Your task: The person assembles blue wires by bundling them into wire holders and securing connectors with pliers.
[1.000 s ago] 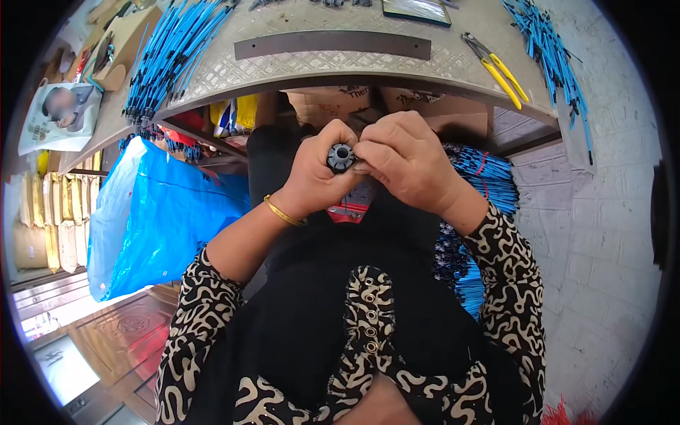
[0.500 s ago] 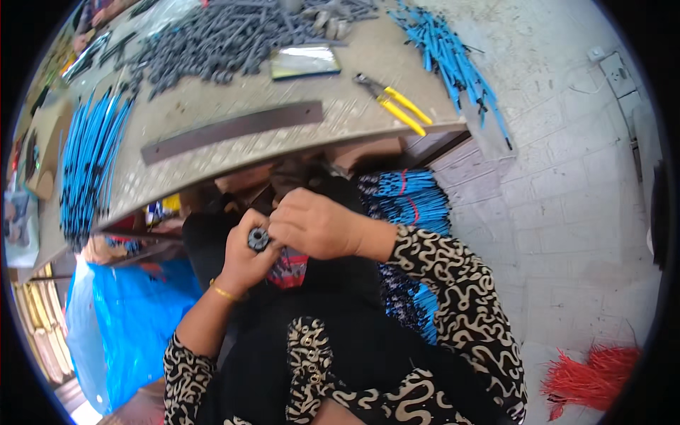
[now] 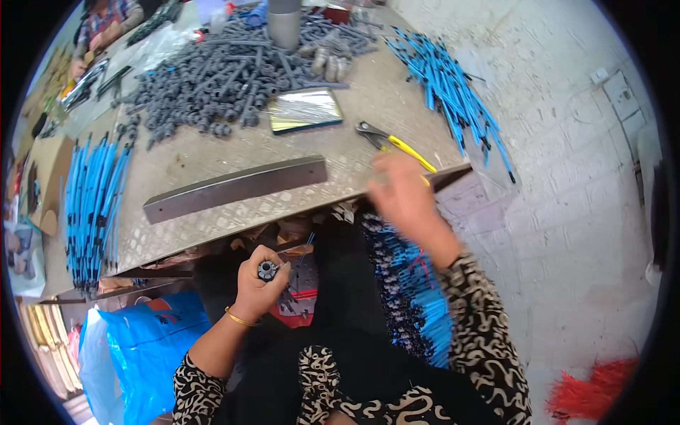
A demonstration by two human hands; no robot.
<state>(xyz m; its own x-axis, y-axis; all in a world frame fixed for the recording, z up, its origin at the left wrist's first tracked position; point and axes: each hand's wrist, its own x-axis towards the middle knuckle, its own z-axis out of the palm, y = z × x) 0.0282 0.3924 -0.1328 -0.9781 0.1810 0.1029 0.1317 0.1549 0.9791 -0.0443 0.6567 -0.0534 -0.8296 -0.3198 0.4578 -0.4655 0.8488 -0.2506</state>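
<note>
In my left hand I hold a dark grey tubular part, its round, notched end turned up. The fingers are wrapped round it, so most of its length is hidden. My right hand, blurred by motion, is over the table's front edge, at the cutting pliers with yellow handles. It covers one handle in part; whether the fingers grip it cannot be made out. The pliers' dark jaws point to the far left.
On the table lie a metal bar, a shallow box of thin silvery pieces, a heap of grey parts and bundles of blue tubes. More blue tubes stand beside my leg. Another person sits far left.
My right hand has left the left hand and moved right and forward to the pliers. The left hand still holds the grey part, slightly lower in view. The whole view has shifted.
</note>
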